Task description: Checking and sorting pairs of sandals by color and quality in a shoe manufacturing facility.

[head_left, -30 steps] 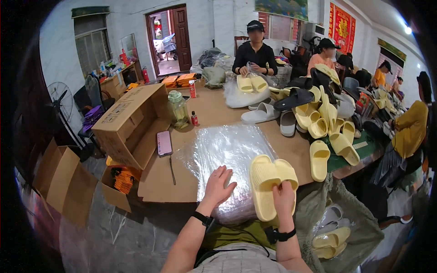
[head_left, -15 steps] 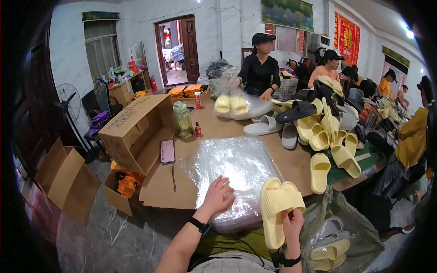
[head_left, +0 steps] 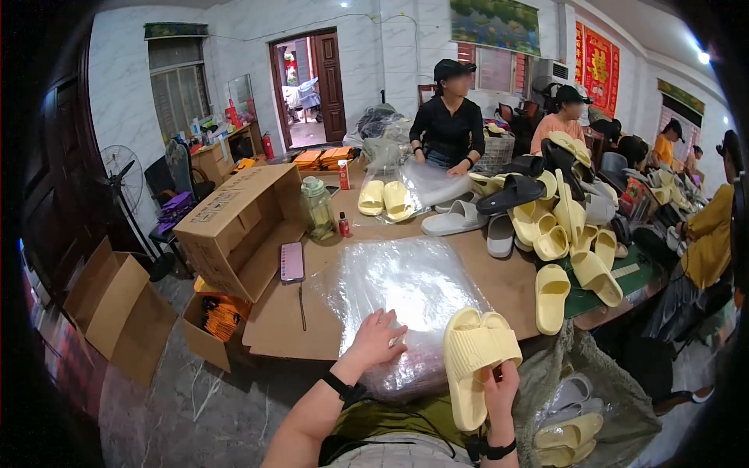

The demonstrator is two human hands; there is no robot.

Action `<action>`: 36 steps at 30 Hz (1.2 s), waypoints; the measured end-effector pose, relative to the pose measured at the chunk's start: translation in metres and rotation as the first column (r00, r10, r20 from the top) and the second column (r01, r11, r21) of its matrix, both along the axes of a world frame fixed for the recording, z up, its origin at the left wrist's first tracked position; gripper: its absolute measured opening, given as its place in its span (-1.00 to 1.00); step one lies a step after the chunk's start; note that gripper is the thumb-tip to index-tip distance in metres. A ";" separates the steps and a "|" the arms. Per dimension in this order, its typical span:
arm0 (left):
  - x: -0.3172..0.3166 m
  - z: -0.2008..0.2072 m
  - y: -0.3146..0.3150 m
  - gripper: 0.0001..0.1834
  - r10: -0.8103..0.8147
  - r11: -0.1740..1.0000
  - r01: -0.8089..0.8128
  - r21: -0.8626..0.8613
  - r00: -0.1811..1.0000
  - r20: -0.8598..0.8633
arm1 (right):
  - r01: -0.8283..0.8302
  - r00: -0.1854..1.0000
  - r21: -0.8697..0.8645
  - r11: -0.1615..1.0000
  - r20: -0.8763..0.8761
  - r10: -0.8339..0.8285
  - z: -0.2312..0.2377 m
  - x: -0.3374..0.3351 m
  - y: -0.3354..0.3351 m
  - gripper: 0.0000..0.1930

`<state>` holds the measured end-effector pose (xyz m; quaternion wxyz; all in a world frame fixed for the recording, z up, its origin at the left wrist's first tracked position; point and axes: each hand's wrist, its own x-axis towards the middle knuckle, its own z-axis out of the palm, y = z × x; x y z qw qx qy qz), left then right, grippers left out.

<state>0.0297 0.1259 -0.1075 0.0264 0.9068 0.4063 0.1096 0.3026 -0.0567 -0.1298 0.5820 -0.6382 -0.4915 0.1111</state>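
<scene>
A pair of pale yellow slide slippers [head_left: 468, 359] is in my right hand [head_left: 502, 390]. The two lie side by side, and my fingers are wrapped round the near one's strap area. They are held just above the table's front edge. My left hand [head_left: 376, 339] lies on a stack of clear plastic bags [head_left: 409, 277], its fingers stretched over the shiny top sheet. The stack reaches over the front edge toward my lap. Whether a bag edge is under my left fingertips I cannot tell.
Slippers in yellow, grey and black [head_left: 538, 207] are heaped at the right. An open carton [head_left: 234, 226], phone [head_left: 292, 262] and jar [head_left: 317, 209] stand left. A green sack [head_left: 546, 366] with bagged slippers hangs at front right. Across the table, a co-worker [head_left: 446, 125] handles plastic.
The co-worker's bagged yellow slippers have come down onto the table, a little to the left. My view has shifted slightly; my hands keep almost the same places.
</scene>
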 end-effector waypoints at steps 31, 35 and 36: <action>0.020 0.011 -0.008 -0.73 -0.181 0.980 0.198 -0.018 0.925 0.334 | -0.013 0.996 0.051 0.999 0.085 0.009 -0.003 -0.007 0.003 -0.80; 0.018 0.009 -0.006 -0.71 -0.125 0.981 0.169 -0.093 0.926 0.357 | -0.015 0.999 0.019 1.000 0.040 0.014 0.008 -0.012 0.000 -0.74; 0.019 0.016 -0.010 -0.70 -0.102 0.981 0.151 -0.121 0.934 0.342 | 0.016 0.998 -0.007 1.000 0.063 -0.015 0.009 -0.012 -0.001 -0.78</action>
